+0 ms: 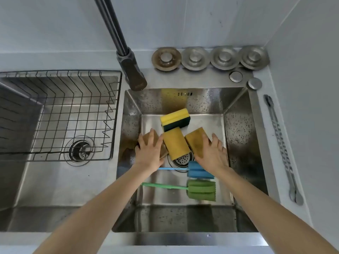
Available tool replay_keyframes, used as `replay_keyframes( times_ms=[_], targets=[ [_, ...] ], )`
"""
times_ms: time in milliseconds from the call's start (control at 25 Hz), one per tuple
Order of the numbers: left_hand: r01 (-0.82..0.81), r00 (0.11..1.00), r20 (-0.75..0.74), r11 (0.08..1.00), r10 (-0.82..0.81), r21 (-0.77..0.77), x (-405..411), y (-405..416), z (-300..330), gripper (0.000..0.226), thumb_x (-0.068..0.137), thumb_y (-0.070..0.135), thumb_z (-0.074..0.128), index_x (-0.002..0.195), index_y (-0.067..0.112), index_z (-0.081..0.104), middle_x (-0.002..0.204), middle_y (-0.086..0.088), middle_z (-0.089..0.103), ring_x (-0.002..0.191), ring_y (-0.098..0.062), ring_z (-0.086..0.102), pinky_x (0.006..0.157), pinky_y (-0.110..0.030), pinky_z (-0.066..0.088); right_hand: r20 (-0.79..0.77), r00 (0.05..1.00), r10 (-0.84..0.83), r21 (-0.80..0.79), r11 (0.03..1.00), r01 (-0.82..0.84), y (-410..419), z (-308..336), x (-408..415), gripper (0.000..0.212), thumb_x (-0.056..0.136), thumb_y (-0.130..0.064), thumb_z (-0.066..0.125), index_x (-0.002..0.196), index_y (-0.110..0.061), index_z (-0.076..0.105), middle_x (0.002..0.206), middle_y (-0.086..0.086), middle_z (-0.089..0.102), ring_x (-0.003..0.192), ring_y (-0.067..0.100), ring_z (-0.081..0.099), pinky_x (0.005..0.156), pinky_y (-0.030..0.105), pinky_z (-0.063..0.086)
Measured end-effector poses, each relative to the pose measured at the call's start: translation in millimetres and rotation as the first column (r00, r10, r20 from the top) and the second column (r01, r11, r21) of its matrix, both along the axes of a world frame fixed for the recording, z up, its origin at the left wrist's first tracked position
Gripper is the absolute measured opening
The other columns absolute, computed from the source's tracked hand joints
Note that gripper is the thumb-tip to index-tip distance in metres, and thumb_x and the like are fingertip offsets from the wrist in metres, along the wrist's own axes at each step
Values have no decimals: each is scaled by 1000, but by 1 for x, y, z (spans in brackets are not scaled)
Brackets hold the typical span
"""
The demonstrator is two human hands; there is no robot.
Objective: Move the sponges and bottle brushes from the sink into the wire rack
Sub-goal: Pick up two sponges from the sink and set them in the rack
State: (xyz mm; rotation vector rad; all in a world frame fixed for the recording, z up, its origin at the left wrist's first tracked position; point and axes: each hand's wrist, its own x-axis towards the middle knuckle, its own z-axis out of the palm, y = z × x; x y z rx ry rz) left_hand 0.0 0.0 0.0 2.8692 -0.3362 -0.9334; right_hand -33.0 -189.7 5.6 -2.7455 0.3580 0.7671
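Several sponges lie on the floor of the right sink basin (236,125). My left hand (149,153) rests flat on a brownish sponge (146,137) at the left. My right hand (211,153) covers another brownish sponge (195,139) at the right. Between them lies a dull yellow sponge (176,143), partly over the drain. A bright yellow sponge with a dark green pad (175,119) lies behind it. A blue bottle brush (197,172) and a green bottle brush (200,189) lie nearer me, handles pointing left. The black wire rack (73,114) sits in the left basin and holds nothing.
A dark faucet (132,70) hangs over the divider between the basins. Several metal drain stoppers (209,58) line the back ledge. A long metal tool (280,149) lies on the right counter. The left basin's drain (80,150) shows beneath the rack.
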Motion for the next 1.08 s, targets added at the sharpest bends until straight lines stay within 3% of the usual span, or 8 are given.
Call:
replay_keyframes(
  times_ms=[200,360,560,800,1080],
  targets=[
    [-48,998,-46,998,50,46,2,-1,-12,86,82,38,59,143,24,-1,154,-10,-15,137,-47,-10,108,-58,25,-22,999,-40,3,999,40,0,-14,6,86,83,-36,62,144,-14,5,151,23,11,136,40,20,111,48,24],
    [-32,999,-10,997,33,67,6,0,-19,85,80,36,61,142,25,5,153,-14,-8,137,-48,-6,106,-53,31,-2,998,-58,14,998,59,2,-20,5,90,82,-33,64,145,-13,2,143,24,25,129,38,32,105,47,33],
    [-58,998,37,998,57,27,2,3,-23,82,82,29,61,142,27,7,152,-19,-5,137,-46,-5,108,-50,31,30,997,-70,13,998,69,2,-22,2,89,82,-33,63,145,-11,3,137,22,31,124,36,38,100,45,38],
    [-85,993,85,996,86,-21,-1,1,-14,76,74,35,66,136,25,22,142,-20,15,125,-41,18,100,-48,34,37,996,-79,-7,997,79,-2,-12,0,87,83,-35,61,144,-9,4,137,22,32,124,36,39,99,45,39],
    [-128,981,137,988,138,-85,-3,-3,5,77,73,34,67,135,25,23,140,-22,14,125,-42,18,103,-51,31,86,992,-90,-32,995,93,-2,9,-3,87,85,-38,59,145,-10,3,139,22,32,125,36,39,100,45,39]
  ],
)
